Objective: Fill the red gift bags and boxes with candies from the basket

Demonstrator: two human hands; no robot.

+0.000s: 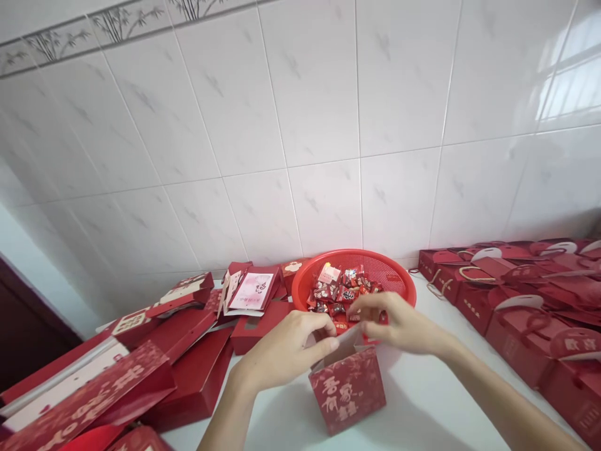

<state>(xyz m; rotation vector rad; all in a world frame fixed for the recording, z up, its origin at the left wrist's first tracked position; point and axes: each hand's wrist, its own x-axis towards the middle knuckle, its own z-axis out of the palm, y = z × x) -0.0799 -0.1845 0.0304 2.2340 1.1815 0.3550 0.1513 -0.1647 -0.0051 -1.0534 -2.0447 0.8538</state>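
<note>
A small red cardboard gift box [348,391] with pale printed characters stands on the white table, its top open and light inner flaps showing. At the box's upper left edge, my left hand [292,343] is closed, with thumb and curled fingers on the flap. My right hand [401,322] is at the upper right edge, thumb by the flap and index finger apart from it. Behind the box is a red plastic basket [407,293] with wrapped candies [340,293] in it. My right fingers partly cover the candies. The inside of the box is mostly hidden.
Flat and folded red boxes [188,338] are piled on the left, with a pink card [252,291] on top. Rows of red gift boxes with handles [521,338] stand along the right. A white tiled wall [319,125] closes off the back.
</note>
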